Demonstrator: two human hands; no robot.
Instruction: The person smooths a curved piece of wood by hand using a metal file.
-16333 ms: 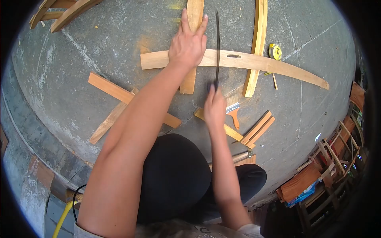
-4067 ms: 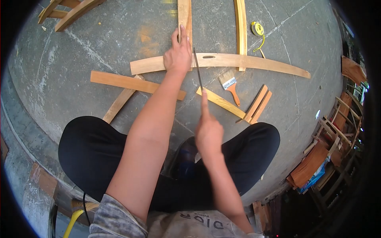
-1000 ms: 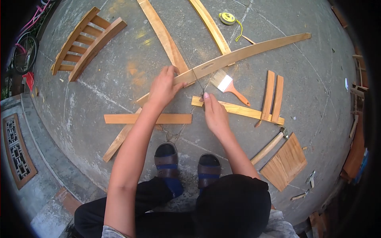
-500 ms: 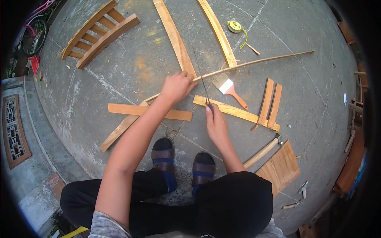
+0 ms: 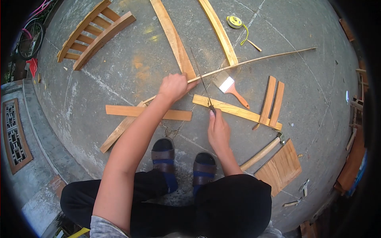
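Observation:
My left hand [image 5: 174, 87] is closed around a long thin wooden strip [image 5: 270, 58], pressing it near the end of a wide plank [image 5: 170, 33]. Gripped by its dark handle in my right hand [image 5: 219, 129] is a saw [image 5: 204, 84], its narrow blade seen almost edge-on. The blade crosses the strip just right of my left hand. Under my left forearm lie a short flat board [image 5: 174, 115] and a slanting piece of wood [image 5: 115, 137]. A yellowish board [image 5: 230, 111] lies beside my right hand.
Around me on the concrete lie a paintbrush [image 5: 237, 97], a tape measure [image 5: 234, 22], two short slats [image 5: 272, 99], a hammer [image 5: 260, 154], a wooden panel [image 5: 280, 166] and another long plank [image 5: 220, 33]. A slatted wooden frame [image 5: 95, 35] rests at upper left.
My right hand and the saw have shifted slightly down towards me, the blade still across the strip. My left hand keeps its hold, with the view moving a little.

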